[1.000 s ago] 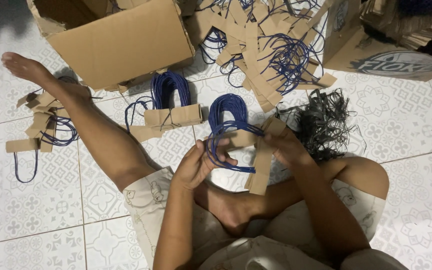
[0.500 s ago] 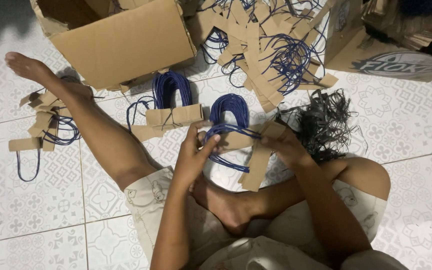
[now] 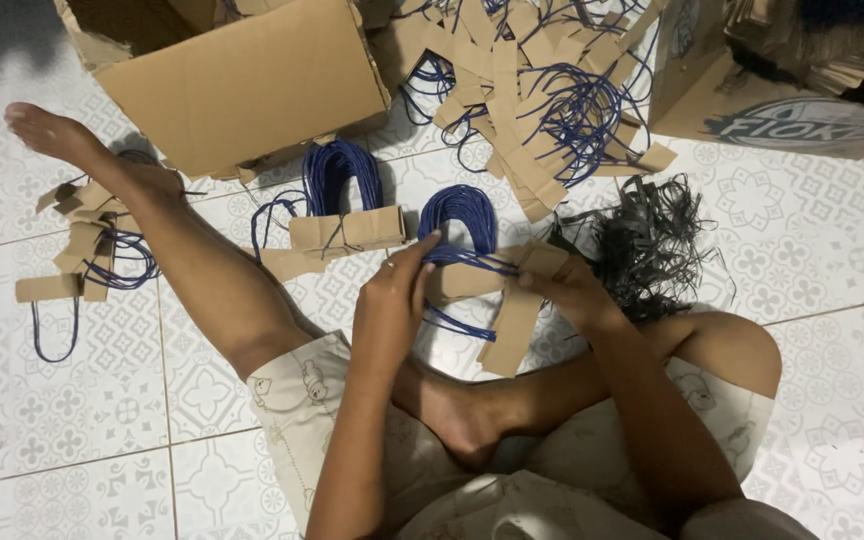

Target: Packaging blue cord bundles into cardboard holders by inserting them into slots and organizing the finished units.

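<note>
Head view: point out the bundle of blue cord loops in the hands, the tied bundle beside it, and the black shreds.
Held bundle [image 3: 460, 215], head view, blue loop top.
Tied bundle [image 3: 347, 230], head view, brown band.
Black shreds [image 3: 652, 245], head view, pile middle.

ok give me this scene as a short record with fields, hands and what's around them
left hand: grips the left end of a bundle of blue cord loops with brown card strips
right hand: grips the bundle's right end
finished bundle: lies on the tiled floor left of the hands
loose pile of handles: beyond the hands
cardboard box: upper left
black shreds: beside right hand
</note>
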